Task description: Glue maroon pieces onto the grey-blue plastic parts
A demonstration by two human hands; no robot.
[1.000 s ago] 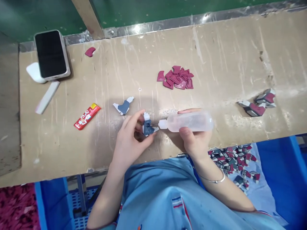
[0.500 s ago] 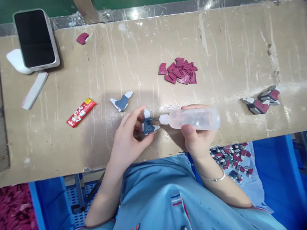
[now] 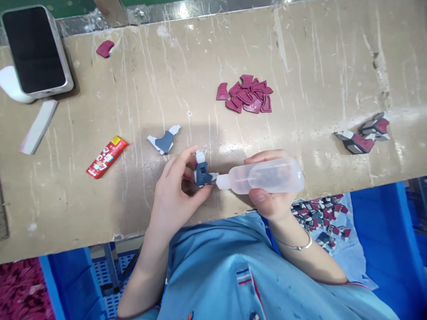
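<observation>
My left hand pinches a small dark blue and white plastic part between thumb and fingers, just above the table. In my right hand lies a translucent squeeze bottle, held on its side with its white cap and thin tip pointing left. The tip reaches the lower right of the plastic part; whether it touches cannot be made out. A similar blue and white part rests on the table left of my left hand. Beyond the bottle is a pile of maroon plastic pieces.
A red packet lies at the left, a device with a dark screen at the far left. One maroon piece lies near the back. Two assembled parts sit at the right. Blue bins stand below the table's front edge.
The bottle has tilted and its tip has moved down along the plastic part, toward the lower right. My left hand still holds the part. The whole view has shifted slightly.
</observation>
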